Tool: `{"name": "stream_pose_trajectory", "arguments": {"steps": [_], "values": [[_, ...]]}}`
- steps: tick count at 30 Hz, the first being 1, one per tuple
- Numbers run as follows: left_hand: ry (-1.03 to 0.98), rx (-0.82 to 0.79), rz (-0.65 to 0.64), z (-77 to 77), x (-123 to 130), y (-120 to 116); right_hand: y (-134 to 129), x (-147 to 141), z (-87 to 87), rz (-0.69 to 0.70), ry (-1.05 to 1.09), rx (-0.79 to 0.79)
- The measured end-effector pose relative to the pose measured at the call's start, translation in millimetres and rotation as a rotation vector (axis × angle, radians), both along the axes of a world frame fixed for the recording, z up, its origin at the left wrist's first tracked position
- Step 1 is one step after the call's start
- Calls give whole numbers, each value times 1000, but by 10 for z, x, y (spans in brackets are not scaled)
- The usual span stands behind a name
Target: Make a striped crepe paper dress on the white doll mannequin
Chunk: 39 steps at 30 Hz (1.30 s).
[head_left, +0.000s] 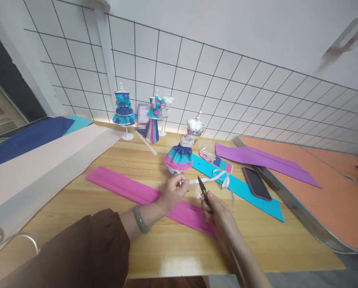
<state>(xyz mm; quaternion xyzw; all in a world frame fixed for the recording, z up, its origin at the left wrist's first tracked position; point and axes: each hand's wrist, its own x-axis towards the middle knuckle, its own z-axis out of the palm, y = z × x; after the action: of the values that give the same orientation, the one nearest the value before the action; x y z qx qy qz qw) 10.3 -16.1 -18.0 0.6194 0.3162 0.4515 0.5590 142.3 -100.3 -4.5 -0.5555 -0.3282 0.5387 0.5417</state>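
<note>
My left hand (pixel 172 194), wearing a bracelet at the wrist, pinches one end of a narrow white ribbon (pixel 207 179) between thumb and fingers. The ribbon runs right in loose loops over a turquoise fabric strip (pixel 239 190). My right hand (pixel 219 212) is closed around small dark snips (pixel 202 187), blades pointing up and left beside the ribbon. A short white piece hangs by the right fingers. Just beyond my left hand stands a small white dress form (pixel 193 125) in a tiered navy, turquoise and pink skirt (pixel 180 157). A pink fabric strip (pixel 122 181) lies under both hands.
Dressed mini forms (pixel 123 108) stand at the back by a wire grid. A phone (pixel 257 183) rests on the right, near purple fabric (pixel 265 158) and an orange-topped, metal-edged surface (pixel 325 200). Pale and navy fabric (pixel 38 160) covers the left side.
</note>
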Motion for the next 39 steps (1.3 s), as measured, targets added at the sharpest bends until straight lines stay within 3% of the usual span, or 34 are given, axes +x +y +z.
{"name": "stream_pose_trajectory", "arguments": {"steps": [5, 10, 14, 19, 23, 28, 33, 39], "values": [[9, 19, 32, -37, -2, 18, 9, 150, 3, -28, -137, 40], [-20, -20, 12, -49, 1, 29, 28, 425, 10, -133, -754, 103], [-45, -24, 3, -46, 1, 22, 63, 558, -72, 12, -1192, 107], [-58, -14, -3, -42, -2, 13, 101, 612, -217, 156, -1483, 162], [-56, -14, -4, -37, 2, 18, 88, 682, -206, 137, -1536, 233], [-44, -31, -4, -32, 11, 23, 155, 866, -226, 67, -1531, 201], [-42, -19, -7, -19, 10, 16, 346, 919, -180, 314, -1343, 139], [-45, -6, -22, -14, 4, 14, 522, 808, -84, 335, -1228, 91]]}}
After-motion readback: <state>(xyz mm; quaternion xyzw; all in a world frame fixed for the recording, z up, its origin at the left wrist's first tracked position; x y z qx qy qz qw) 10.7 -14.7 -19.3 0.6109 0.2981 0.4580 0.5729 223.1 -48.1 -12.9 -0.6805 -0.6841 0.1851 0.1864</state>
